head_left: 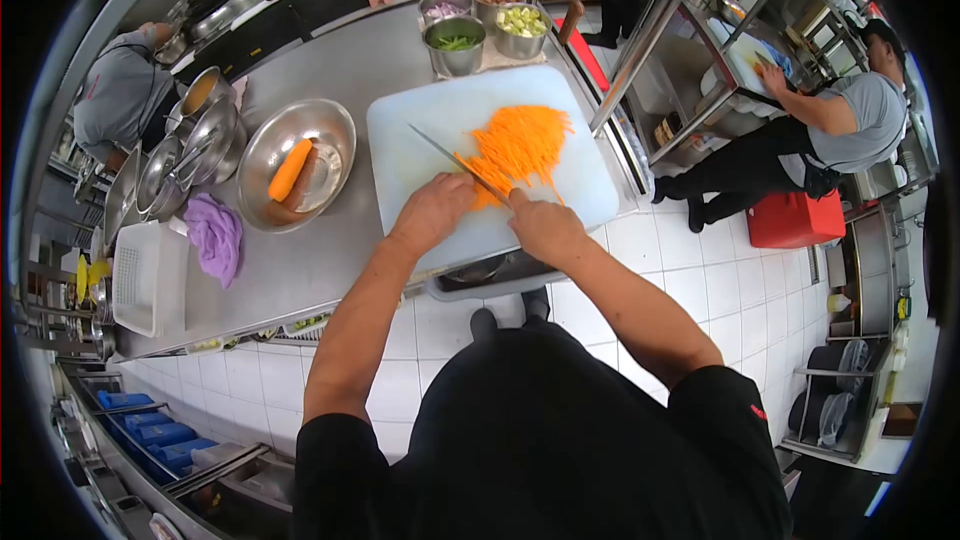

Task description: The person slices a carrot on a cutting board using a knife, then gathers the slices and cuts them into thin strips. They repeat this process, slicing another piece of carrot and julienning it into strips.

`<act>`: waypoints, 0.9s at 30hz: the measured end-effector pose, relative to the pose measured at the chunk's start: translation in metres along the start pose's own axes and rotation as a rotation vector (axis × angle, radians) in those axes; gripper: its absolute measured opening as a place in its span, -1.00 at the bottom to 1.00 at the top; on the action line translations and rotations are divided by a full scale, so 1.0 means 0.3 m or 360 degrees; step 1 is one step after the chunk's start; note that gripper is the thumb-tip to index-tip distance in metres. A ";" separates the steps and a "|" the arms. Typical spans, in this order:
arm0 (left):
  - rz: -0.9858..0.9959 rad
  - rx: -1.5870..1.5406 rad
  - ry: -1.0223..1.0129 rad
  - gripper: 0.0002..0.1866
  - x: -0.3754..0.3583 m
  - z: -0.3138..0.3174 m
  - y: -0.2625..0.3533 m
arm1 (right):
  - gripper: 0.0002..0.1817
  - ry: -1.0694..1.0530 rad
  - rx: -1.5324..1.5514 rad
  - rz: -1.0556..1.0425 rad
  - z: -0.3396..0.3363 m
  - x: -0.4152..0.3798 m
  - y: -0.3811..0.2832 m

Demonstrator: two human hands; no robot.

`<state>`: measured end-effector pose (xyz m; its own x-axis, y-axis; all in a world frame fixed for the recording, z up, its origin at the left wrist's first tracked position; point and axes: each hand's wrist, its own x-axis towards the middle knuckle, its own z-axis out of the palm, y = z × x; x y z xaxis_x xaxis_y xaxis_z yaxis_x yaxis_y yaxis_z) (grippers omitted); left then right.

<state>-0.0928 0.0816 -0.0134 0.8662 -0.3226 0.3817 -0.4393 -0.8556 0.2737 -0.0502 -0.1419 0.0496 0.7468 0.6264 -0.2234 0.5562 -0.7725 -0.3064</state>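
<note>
Carrot strips (520, 145), light, stiff and slippery, lie mid-cutting board (400, 140); left hand (432, 212) clenched on the knife (450, 155), right hand (545, 227) pinning their near edge, fingers curled.

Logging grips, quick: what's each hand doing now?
Left hand: closed, pressing the carrot strips.
Right hand: closed on the knife.
</note>
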 end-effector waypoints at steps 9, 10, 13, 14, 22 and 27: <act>-0.0083 0.0021 -0.0168 -0.93 0.024 -0.033 0.017 | -0.72 -0.0101 -0.0108 -0.0004 -0.082 -0.027 -0.023; -0.0075 0.0013 -0.0168 -0.92 0.027 -0.033 0.015 | -0.71 -0.0092 -0.0094 0.0021 -0.030 -0.009 -0.009; -0.0007 0.0046 -0.0109 -0.91 0.026 -0.029 0.012 | -0.70 -0.0008 -0.0067 -0.0036 0.010 0.031 0.017; -0.0019 0.0066 -0.0090 -0.91 0.021 -0.027 0.012 | -0.70 0.0028 -0.0054 -0.0075 0.011 0.042 0.018; -0.0060 0.0071 -0.0062 -0.90 0.012 -0.014 0.023 | -0.74 -0.0015 -0.0050 -0.0026 -0.009 0.005 -0.003; -0.0166 0.0006 -0.0106 -0.88 0.001 -0.012 0.037 | -0.71 -0.0059 -0.0120 -0.0031 -0.048 0.035 -0.026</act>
<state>-0.0982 0.0735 -0.0071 0.9211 -0.2578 0.2916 -0.3451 -0.8875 0.3054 -0.0413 -0.1308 0.0630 0.7221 0.6440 -0.2527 0.5977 -0.7647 -0.2409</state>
